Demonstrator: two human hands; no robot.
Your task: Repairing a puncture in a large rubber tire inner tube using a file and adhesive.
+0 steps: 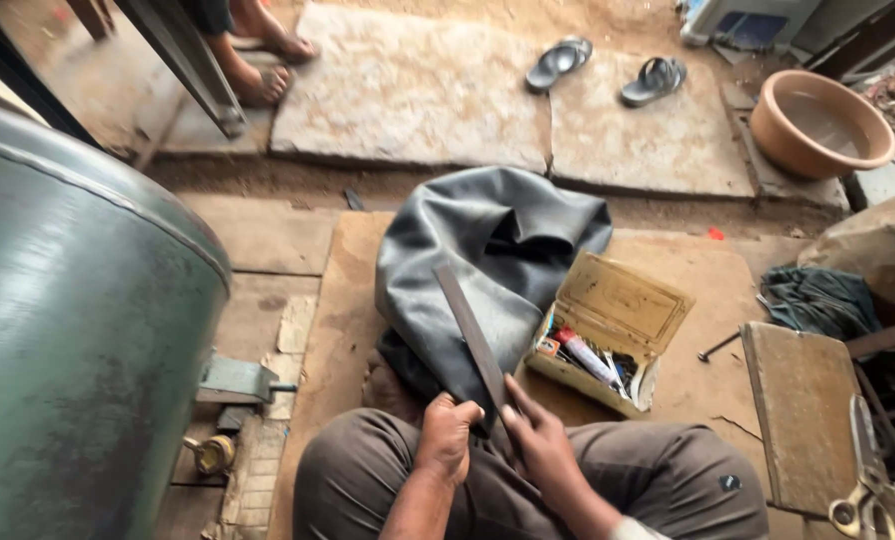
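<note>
A flat dark metal file [470,330] slants up and left from my lap across a black rubber inner tube [487,260] that lies crumpled on a wooden board [347,320]. My right hand [537,440] holds the file's near end, fingers along it. My left hand [447,435] is closed on a fold of the tube over my knee, just left of the file. An open wooden box [617,310] with tubes and small tools stands right of the tube.
A big green metal tank [77,330] fills the left. A small wooden stool [797,410] and scissors [867,500] are at right. A clay-coloured basin [817,125], two sandals [607,70] and another person's bare feet [267,65] lie beyond on stone slabs.
</note>
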